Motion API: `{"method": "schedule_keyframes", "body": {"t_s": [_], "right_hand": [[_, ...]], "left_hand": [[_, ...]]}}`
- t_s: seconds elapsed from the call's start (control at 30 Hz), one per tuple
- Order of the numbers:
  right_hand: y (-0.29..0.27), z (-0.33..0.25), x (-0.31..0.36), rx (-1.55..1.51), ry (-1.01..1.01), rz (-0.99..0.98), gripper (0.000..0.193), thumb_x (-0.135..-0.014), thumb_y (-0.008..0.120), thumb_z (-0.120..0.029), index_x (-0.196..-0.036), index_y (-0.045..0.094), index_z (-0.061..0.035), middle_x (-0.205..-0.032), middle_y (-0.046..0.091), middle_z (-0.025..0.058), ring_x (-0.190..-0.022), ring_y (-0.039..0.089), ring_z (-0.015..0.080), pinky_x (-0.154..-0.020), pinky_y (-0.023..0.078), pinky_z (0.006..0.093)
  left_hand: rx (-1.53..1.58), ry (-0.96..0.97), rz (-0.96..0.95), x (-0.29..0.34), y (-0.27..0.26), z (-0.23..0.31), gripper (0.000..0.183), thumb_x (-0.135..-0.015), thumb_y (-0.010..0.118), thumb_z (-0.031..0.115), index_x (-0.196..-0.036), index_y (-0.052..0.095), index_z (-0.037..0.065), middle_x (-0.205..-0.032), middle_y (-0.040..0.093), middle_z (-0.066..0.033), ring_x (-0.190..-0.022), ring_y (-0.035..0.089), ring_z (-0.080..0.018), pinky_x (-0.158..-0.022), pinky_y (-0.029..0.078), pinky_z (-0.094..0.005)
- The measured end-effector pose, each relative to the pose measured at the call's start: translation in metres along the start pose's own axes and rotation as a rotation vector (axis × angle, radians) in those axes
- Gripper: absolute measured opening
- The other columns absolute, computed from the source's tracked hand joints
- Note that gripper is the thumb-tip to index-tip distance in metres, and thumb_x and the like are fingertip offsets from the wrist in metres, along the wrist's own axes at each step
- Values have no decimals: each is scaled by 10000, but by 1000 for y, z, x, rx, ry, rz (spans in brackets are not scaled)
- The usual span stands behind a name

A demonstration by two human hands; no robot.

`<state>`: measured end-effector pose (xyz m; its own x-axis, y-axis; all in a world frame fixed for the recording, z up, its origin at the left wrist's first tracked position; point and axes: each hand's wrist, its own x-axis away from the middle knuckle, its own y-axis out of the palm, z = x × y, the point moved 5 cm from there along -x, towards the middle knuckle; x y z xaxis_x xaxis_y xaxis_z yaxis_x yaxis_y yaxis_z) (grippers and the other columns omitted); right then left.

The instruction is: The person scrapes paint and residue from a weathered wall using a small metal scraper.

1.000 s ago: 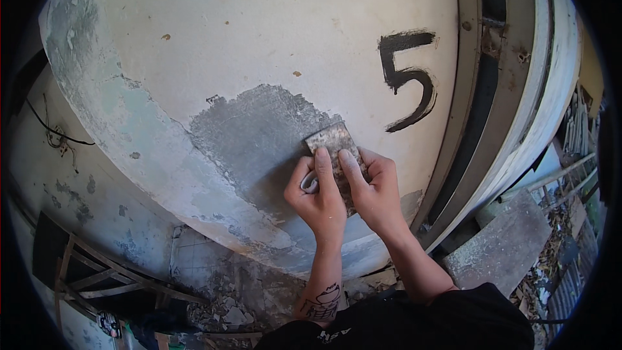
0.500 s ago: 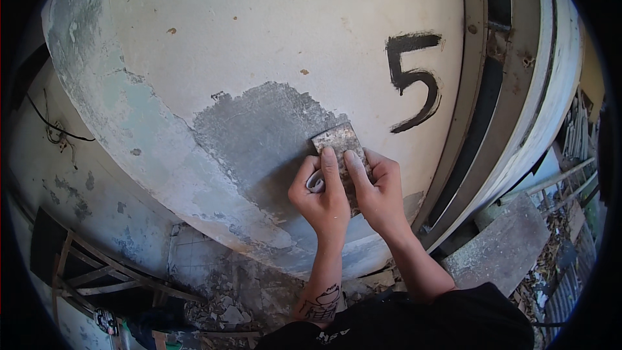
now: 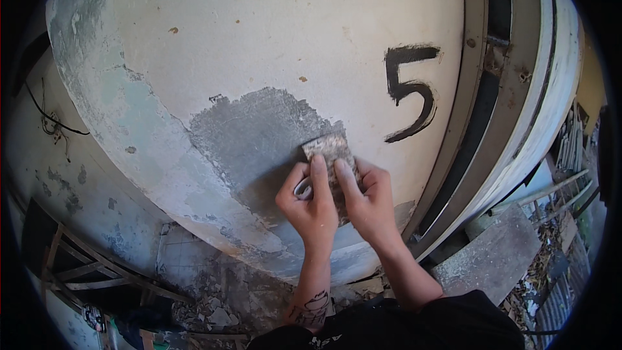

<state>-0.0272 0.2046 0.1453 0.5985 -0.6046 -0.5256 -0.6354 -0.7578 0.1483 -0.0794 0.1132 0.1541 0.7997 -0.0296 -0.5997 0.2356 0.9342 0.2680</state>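
Observation:
Both hands grip a flat, rectangular, mottled grey-brown plate (image 3: 329, 149), which looks like a worn scraper. My left hand (image 3: 313, 201) is closed on its left side, thumb pressed along its face. A curled pale strip (image 3: 303, 188) shows at those fingers; whether it is part of the plate I cannot tell. On the plate's right side, my right hand (image 3: 370, 204) is closed too, thumb also on the face. The plate's far edge lies against or just over the lower right of a bare grey patch (image 3: 249, 129) on the off-white painted wall (image 3: 259, 39).
A black painted figure (image 3: 424, 91) marks the wall at right, beside a weathered door or window frame (image 3: 473, 91). Peeling paint (image 3: 139, 104) runs down the left. A wooden frame (image 3: 97, 269) leans at lower left. Rubble (image 3: 220, 311) and a flat slab (image 3: 489, 253) lie below.
The hands and plate have shifted slightly left and down in the picture, while the view itself has moved a little. Both hands keep their grip on the plate.

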Motion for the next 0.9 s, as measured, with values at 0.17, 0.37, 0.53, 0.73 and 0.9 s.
{"method": "schedule_keyframes", "body": {"t_s": [0.17,0.37,0.53,0.73,0.9], "right_hand": [[3,-4,-6,-87,22,-24,223,-893,520,-123,-780,572,62,-589,545,28,-600,414,31,-501,371,240],[5,-11,0,-65,309,-239,236,-918,502,-185,-806,554,15,-547,500,7,-442,453,38,-343,367,229],[8,-9,2,-67,236,-184,241,-923,493,-199,-807,545,5,-541,490,-6,-378,434,48,-282,338,221],[7,-9,-11,-43,74,-142,245,-925,496,-193,-781,555,-4,-549,501,-15,-388,413,33,-296,309,206],[10,-11,-1,-29,208,-154,253,-925,500,-214,-774,558,-19,-542,494,-24,-398,411,23,-294,307,205]], "left_hand": [[40,-54,10,-7,8,4,361,-885,576,168,-576,456,26,-542,352,78,-533,288,-7,-446,192,-218],[1,-25,6,-8,-5,3,366,-889,582,163,-579,452,19,-522,357,84,-500,274,9,-418,172,-205],[32,-50,-37,-8,-4,4,353,-889,580,165,-592,471,8,-519,360,83,-498,287,11,-414,185,-198],[44,-47,-36,-15,2,14,340,-885,586,171,-610,486,-2,-524,379,72,-507,317,4,-418,226,-193],[0,-57,-9,-8,-7,2,357,-877,593,153,-576,441,32,-548,351,95,-515,279,9,-430,192,-201]]}}
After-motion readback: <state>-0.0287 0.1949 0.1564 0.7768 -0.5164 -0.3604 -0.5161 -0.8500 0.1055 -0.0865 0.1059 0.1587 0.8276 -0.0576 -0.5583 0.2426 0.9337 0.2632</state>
